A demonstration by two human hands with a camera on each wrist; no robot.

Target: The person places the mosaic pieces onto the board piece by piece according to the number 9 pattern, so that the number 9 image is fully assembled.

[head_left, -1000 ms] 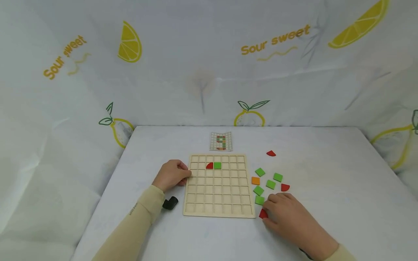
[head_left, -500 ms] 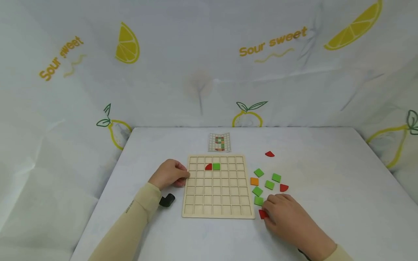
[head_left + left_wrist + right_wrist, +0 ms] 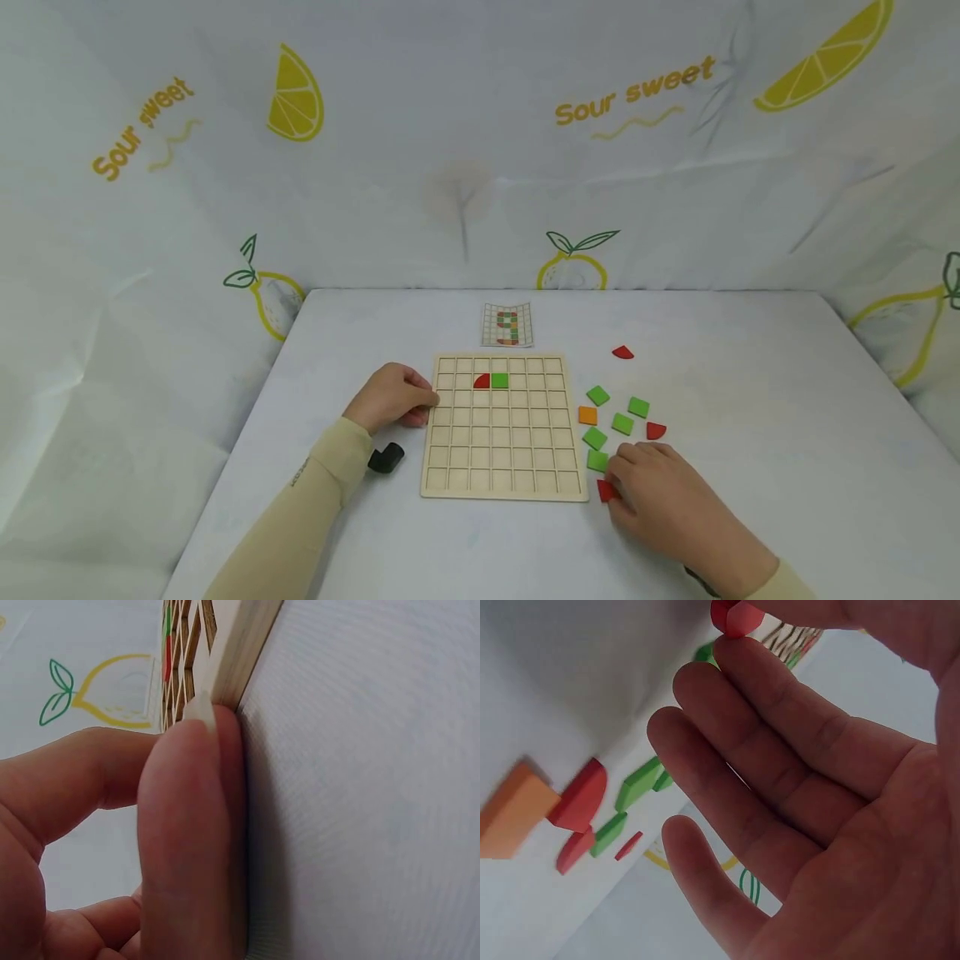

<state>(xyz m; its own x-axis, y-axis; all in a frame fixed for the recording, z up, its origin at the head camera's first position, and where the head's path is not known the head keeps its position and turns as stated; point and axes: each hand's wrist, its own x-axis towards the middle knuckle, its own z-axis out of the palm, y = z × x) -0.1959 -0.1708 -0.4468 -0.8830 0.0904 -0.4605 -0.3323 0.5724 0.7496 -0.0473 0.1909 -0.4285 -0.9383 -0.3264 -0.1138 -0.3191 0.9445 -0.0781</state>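
Observation:
My left hand (image 3: 393, 396) pinches the left edge of a pale wooden grid board (image 3: 502, 454), thumb on top; the left wrist view shows the thumb (image 3: 184, 802) at the board's rim. On the board, in the second row from the far side, a red quarter-round tile (image 3: 482, 381) sits beside a green square tile (image 3: 500, 381). Past the board's near right corner, my right hand (image 3: 671, 504) pinches another red quarter-round tile (image 3: 606, 491) between thumb and forefinger, close over the table. In the right wrist view this red tile (image 3: 737, 616) shows at the top, the other fingers extended.
Right of the board lie several loose green square tiles (image 3: 622, 424), an orange square tile (image 3: 588, 415) and red quarter-round tiles (image 3: 656, 431). A pattern card (image 3: 507, 325) lies behind the board. The right wrist view shows an orange tile (image 3: 517, 814) beyond the hand.
The left forearm has shifted slightly left while that hand stays at the board's edge. The right hand keeps hold of the red tile in nearly the same place.

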